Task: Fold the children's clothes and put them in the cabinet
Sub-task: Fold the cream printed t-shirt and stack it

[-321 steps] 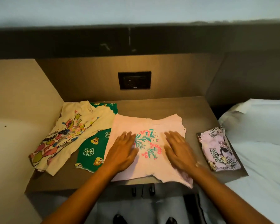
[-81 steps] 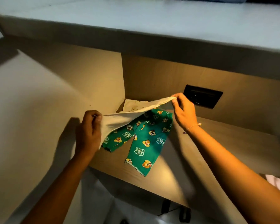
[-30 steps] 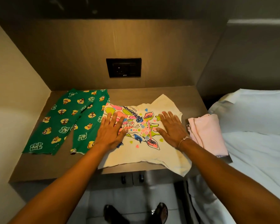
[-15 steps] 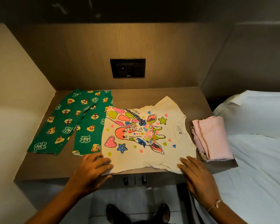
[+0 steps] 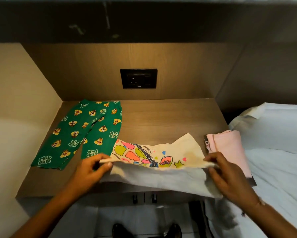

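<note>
A cream children's T-shirt [image 5: 161,155] with a bright cartoon print lies on the wooden tabletop [image 5: 161,121]. Its near hem is lifted off the surface. My left hand [image 5: 90,170] pinches the hem's left corner and my right hand [image 5: 228,174] pinches the right corner, so the plain inside of the shirt faces me. Green printed children's trousers [image 5: 82,133] lie flat to the left, touching the shirt's edge. At the right end of the table sits a folded pink garment [image 5: 230,148] on top of another folded printed piece.
A black wall socket [image 5: 138,78] is set in the back panel. A side panel [image 5: 20,103] closes the left. A bed with white sheets [image 5: 278,152] adjoins the table on the right. Below the table edge are cabinet handles [image 5: 144,198] and my feet on the floor.
Both hands have taken hold of the shirt's near hem corners and raised the hem up and away from me. Before that they were smoothing the shirt flat.
</note>
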